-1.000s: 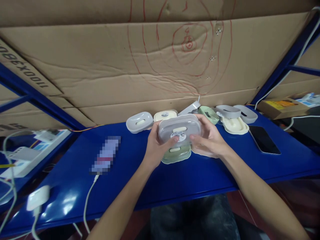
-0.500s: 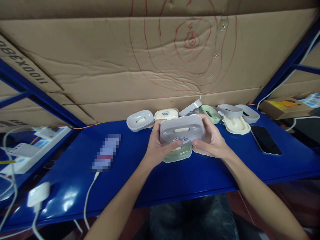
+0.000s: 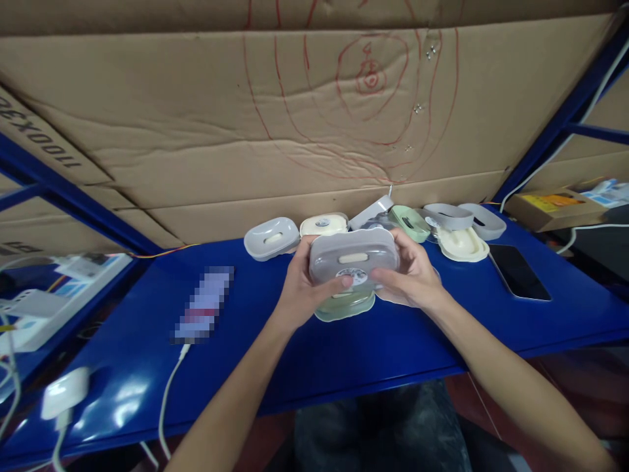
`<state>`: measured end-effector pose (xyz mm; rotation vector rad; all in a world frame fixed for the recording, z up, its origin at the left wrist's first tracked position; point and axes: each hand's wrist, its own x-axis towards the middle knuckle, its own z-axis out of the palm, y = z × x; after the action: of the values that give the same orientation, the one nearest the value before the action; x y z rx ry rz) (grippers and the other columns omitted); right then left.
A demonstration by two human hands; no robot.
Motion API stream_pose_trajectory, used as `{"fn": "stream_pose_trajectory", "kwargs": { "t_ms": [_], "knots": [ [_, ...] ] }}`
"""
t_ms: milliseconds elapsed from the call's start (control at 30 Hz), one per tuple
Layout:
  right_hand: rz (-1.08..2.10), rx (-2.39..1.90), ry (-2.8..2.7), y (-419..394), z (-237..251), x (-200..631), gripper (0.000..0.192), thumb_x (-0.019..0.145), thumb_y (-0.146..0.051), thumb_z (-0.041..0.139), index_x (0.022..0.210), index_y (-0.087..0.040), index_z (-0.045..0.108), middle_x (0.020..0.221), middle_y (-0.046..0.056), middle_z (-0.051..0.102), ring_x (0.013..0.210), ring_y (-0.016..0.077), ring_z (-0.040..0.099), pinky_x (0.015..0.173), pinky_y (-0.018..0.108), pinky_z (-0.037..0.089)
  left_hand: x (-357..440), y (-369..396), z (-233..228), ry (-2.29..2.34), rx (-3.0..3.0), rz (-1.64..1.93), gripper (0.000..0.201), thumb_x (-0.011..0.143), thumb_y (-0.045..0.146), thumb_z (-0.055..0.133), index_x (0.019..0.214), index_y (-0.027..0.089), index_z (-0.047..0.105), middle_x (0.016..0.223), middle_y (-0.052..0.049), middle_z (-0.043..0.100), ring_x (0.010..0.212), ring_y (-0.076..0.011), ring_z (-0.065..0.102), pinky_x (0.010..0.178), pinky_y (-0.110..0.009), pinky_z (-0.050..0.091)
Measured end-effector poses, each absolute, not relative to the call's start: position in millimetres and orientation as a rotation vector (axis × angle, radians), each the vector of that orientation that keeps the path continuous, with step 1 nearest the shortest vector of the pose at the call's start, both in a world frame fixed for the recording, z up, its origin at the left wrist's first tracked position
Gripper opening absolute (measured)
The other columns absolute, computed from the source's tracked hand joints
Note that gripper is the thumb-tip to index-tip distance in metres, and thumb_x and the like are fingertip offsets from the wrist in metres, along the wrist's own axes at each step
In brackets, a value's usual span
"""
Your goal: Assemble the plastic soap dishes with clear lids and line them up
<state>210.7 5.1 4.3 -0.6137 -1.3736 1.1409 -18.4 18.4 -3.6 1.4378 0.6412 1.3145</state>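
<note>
A translucent grey soap box (image 3: 352,257) with a round white printed label is being held over a pale green soap box (image 3: 345,305), and both are being set off against a glossy deep blue shelf (image 3: 314,347). Behind them, a light grey dish (image 3: 272,238), a cream box (image 3: 323,225), a mint green piece (image 3: 411,223), a cream tray (image 3: 462,245) and two grey parts (image 3: 466,219) are being shown in a row, beside a black phone (image 3: 519,273). The brown cardboard (image 3: 196,131) behind is being marked by red hand-drawn rings, while a white cable (image 3: 167,393) is being seen at the lower left.
</note>
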Motion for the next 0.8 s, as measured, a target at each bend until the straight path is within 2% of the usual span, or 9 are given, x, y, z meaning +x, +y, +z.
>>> {"fn": "stream_pose_trajectory", "kwargs": {
  "t_ms": [167, 267, 400, 533, 633, 700, 800],
  "knots": [
    [1.212, -0.689, -1.201, 9.1, -0.2, 210.3, 0.050, 0.075, -0.048, 0.104, 0.109, -0.028, 0.072, 0.097, 0.000, 0.075, 0.084, 0.0184, 0.069, 0.072, 0.035, 0.063, -21.0, 22.1, 0.0, 0.550, 1.420, 1.330, 0.055, 0.077, 0.033, 0.104, 0.126, 0.027, 0.079, 0.121, -0.005, 0.078, 0.108, -0.0207, 0.072, 0.092, -0.031, 0.060],
    [1.224, -0.691, -1.187, 9.5, -0.6, 210.6, 0.050, 0.073, -0.046, 0.105, 0.103, -0.027, 0.070, 0.093, -0.002, 0.074, 0.081, 0.0168, 0.068, 0.073, 0.034, 0.064, -21.7, 21.7, 2.7, 0.585, 1.374, 1.311, 0.050, 0.078, 0.032, 0.103, 0.124, 0.026, 0.082, 0.121, -0.006, 0.080, 0.109, -0.0208, 0.073, 0.093, -0.031, 0.061],
    [1.261, -0.703, -1.210, 9.4, 0.4, 211.6, 0.050, 0.074, -0.043, 0.105, 0.106, -0.027, 0.070, 0.096, -0.002, 0.075, 0.083, 0.0166, 0.070, 0.074, 0.035, 0.065, -20.8, 21.8, 4.0, 0.621, 1.344, 1.313, 0.045, 0.080, 0.035, 0.102, 0.121, 0.026, 0.084, 0.119, -0.006, 0.081, 0.107, -0.0200, 0.073, 0.092, -0.030, 0.061],
    [1.286, -0.703, -1.191, 10.6, -1.0, 213.0, 0.047, 0.076, -0.042, 0.104, 0.106, -0.026, 0.071, 0.093, -0.002, 0.076, 0.079, 0.0167, 0.071, 0.071, 0.035, 0.066, -21.4, 22.9, 2.6, 0.624, 1.371, 1.311, 0.047, 0.077, 0.037, 0.103, 0.119, 0.025, 0.083, 0.118, -0.006, 0.081, 0.108, -0.0212, 0.075, 0.091, -0.031, 0.062],
    [1.275, -0.723, -1.212, 11.6, -2.7, 213.0, 0.045, 0.079, -0.046, 0.102, 0.107, -0.027, 0.072, 0.092, -0.001, 0.076, 0.078, 0.0181, 0.072, 0.067, 0.036, 0.067, -22.8, 23.1, 1.3, 0.646, 1.368, 1.311, 0.053, 0.080, 0.044, 0.101, 0.125, 0.025, 0.080, 0.120, -0.008, 0.082, 0.105, -0.0229, 0.077, 0.090, -0.035, 0.064],
    [1.267, -0.732, -1.229, 11.9, -2.6, 213.4, 0.046, 0.079, -0.048, 0.101, 0.109, -0.027, 0.072, 0.095, 0.000, 0.078, 0.081, 0.0196, 0.075, 0.071, 0.039, 0.069, -23.9, 23.5, 2.2, 0.676, 1.364, 1.310, 0.055, 0.082, 0.045, 0.100, 0.129, 0.027, 0.077, 0.117, -0.007, 0.083, 0.099, -0.0223, 0.079, 0.086, -0.035, 0.065],
    [1.255, -0.697, -1.276, 12.1, 1.0, 217.1, 0.053, 0.077, -0.051, 0.103, 0.115, -0.028, 0.073, 0.109, 0.003, 0.082, 0.096, 0.0227, 0.079, 0.085, 0.044, 0.072, -29.2, 24.7, 9.2, 0.723, 1.385, 1.354, 0.054, 0.083, 0.046, 0.099, 0.128, 0.027, 0.077, 0.113, -0.006, 0.083, 0.095, -0.0218, 0.080, 0.082, -0.034, 0.065]
  ]
}}
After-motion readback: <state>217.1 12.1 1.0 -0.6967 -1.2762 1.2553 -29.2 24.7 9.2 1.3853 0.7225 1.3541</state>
